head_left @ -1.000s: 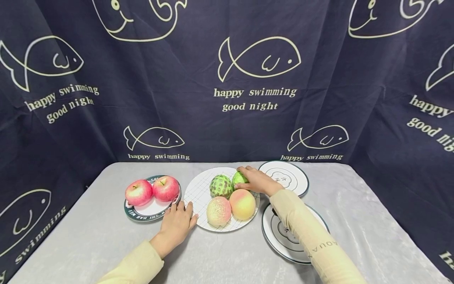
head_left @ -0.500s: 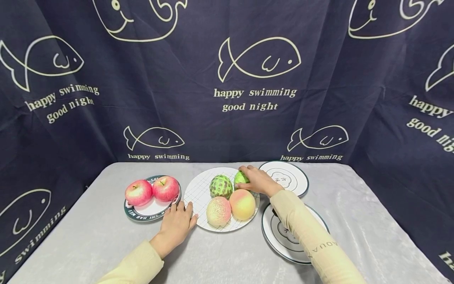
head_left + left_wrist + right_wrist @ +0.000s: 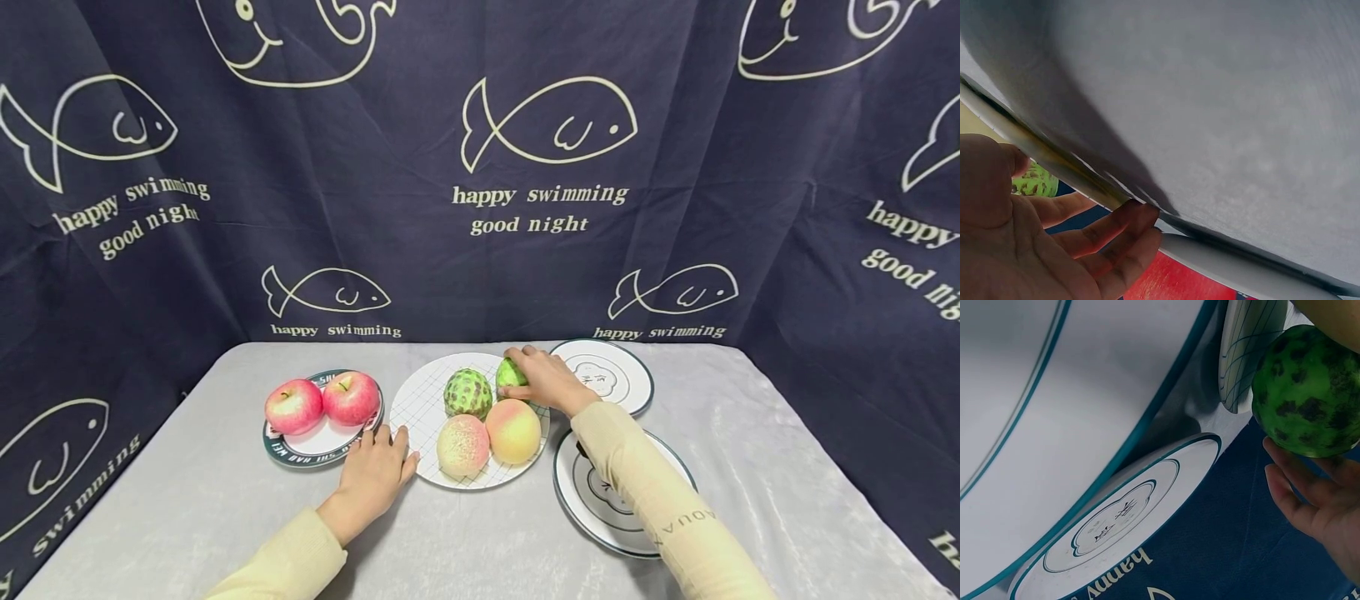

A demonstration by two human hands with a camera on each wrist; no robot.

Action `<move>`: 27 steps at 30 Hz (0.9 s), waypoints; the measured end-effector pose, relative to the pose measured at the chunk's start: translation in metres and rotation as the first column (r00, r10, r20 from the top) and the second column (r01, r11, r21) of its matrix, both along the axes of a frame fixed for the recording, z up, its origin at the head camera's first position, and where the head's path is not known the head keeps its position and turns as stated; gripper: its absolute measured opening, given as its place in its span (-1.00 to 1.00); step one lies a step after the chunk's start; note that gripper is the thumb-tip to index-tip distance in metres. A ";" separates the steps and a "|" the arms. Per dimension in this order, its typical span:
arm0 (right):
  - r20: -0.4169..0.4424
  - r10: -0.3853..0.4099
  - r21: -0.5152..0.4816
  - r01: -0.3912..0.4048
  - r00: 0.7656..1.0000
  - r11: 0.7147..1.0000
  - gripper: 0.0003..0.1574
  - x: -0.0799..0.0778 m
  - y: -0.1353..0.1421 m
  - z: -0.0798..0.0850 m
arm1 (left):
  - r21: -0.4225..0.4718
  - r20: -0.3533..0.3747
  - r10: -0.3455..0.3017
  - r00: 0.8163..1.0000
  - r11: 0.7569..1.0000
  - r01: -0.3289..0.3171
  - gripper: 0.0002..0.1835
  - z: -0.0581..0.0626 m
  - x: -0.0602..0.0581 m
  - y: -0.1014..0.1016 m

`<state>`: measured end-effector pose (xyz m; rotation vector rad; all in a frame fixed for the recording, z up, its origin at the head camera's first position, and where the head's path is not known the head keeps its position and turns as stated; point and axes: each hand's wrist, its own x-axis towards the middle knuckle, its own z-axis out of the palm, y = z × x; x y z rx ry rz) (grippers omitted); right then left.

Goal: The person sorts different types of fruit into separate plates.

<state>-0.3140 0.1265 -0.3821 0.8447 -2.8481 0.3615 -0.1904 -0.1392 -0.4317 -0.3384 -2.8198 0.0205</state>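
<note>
Nearest: cream sleeves (image 3: pixel 288 560) over a grey cloth (image 3: pixel 465 560); under the right sleeve, a near plate (image 3: pixel 573 508), white with a dark rim. Next, left hand (image 3: pixel 372 473), with fingers loosely spread and slightly bent, between two rims, with contact hard to tell. Just right of this hand, a gridded plate (image 3: pixel 420 404) bearing a pale peach (image 3: pixel 462 447) and a yellow peach (image 3: pixel 514 432). Beyond its fingertips, to the left, an oval plate (image 3: pixel 288 455) with two red apples (image 3: pixel 295 407) side by side. Farther out, right hand (image 3: pixel 549 382), curled round a green fruit (image 3: pixel 507 377) over the gridded plate; resting or raised, not discernible. Just left of this grip, a second green fruit (image 3: pixel 468 393); just right, a far plate (image 3: pixel 630 379). Behind both hands, a navy curtain (image 3: pixel 480 283) printed with fish.
</note>
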 end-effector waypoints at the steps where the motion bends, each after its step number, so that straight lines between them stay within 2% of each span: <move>1: -0.005 -0.004 0.004 0.004 1.000 1.000 -0.30 0.000 0.000 0.000 | -0.001 -0.002 -0.001 1.000 1.000 0.001 -0.57 0.000 0.000 0.000; 11: -0.049 -0.012 0.017 0.013 0.999 1.000 -0.26 0.002 0.001 0.003 | -0.006 0.017 0.005 1.000 1.000 -0.005 -0.56 0.001 0.000 0.001; 19: -0.054 -0.039 -0.012 0.039 0.998 0.999 -0.25 0.005 0.004 0.007 | -0.003 0.026 0.009 1.000 1.000 -0.009 -0.55 -0.001 0.000 0.000; 27: -0.097 -0.056 -0.015 0.055 0.994 0.998 -0.26 0.004 0.013 0.009 | -0.004 0.011 0.010 1.000 1.000 -0.009 -0.56 -0.002 0.000 0.000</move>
